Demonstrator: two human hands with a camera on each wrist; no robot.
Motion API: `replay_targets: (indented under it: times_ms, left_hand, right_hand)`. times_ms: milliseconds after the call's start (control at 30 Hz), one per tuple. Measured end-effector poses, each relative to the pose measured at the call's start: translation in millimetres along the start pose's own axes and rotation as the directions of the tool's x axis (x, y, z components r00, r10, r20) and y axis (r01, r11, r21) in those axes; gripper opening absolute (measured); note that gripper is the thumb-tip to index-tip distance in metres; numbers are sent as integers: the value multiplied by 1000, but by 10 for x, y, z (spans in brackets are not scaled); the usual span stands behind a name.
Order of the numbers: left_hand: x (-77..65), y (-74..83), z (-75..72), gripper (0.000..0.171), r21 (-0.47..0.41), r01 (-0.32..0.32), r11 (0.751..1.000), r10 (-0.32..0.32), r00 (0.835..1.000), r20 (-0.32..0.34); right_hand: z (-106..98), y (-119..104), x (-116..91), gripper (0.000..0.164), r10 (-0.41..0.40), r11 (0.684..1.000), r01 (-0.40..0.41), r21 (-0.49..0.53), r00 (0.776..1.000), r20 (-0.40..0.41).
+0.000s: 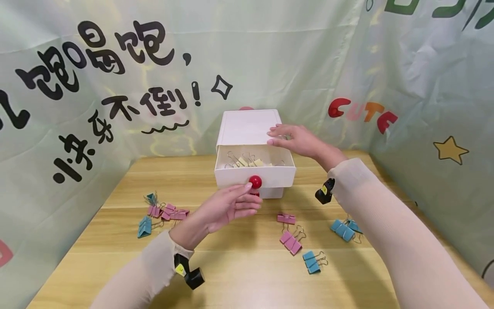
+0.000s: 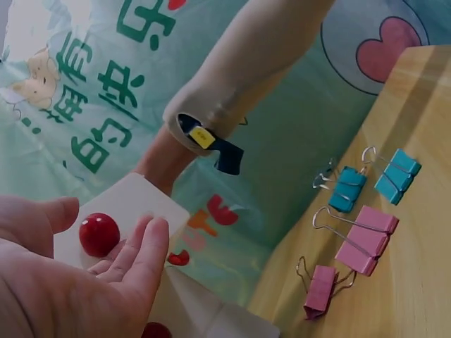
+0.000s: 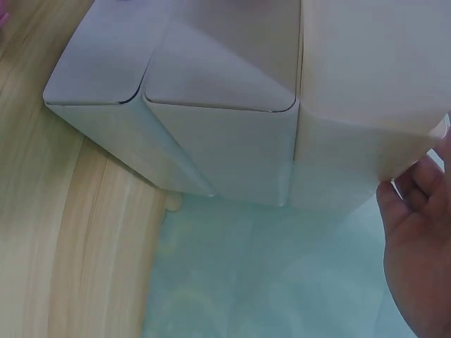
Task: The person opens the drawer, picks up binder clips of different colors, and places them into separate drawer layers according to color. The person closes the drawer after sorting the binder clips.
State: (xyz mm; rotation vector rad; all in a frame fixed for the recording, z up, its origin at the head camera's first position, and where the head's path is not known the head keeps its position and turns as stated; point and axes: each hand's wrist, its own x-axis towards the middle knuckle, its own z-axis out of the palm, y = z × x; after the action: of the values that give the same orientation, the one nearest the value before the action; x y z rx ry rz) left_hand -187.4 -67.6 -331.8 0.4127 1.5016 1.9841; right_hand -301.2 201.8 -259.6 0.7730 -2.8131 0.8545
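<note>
On the table stands a white drawer box (image 1: pixel 248 128). Its top drawer (image 1: pixel 227 177) is pulled out, with several pale yellow binder clips (image 1: pixel 244 162) inside. My left hand (image 1: pixel 227 208) is at the drawer's front with fingers extended. Its thumb is beside the red knob (image 1: pixel 255 181); in the left wrist view the knob (image 2: pixel 99 234) shows between thumb and fingers, and contact is unclear. My right hand (image 1: pixel 299 140) lies at the box's upper right edge with fingers stretched over the top. In the right wrist view, the right hand's fingertips (image 3: pixel 392 197) meet the box's edge.
Pink binder clips (image 1: pixel 170 212) and teal binder clips (image 1: pixel 144 226) lie left of the box. More pink clips (image 1: pixel 291 242) and teal clips (image 1: pixel 311 262) lie in front and to the right. A printed cloth (image 1: pixel 308 64) hangs behind the wooden table (image 1: pixel 239 266).
</note>
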Motion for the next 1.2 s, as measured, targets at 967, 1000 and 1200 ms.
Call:
replay_targets:
  times_ms: [967,1000,1200]
  left_hand:
    - [463,37,59,43,-261,-125,957,86,984,-158]
    - [480,41,58,42,-267,-128,955,87,983,-163]
    - [574,56,25,41,-280,-133,951,78,976,-201]
  right_hand:
    - [-51,1,38,62,33,999,-34,14,998,47]
    - [-53,0,35,62,36,999,-37,15,998,50]
    - [-33,10,32,61,38,999,-38,11,998,56]
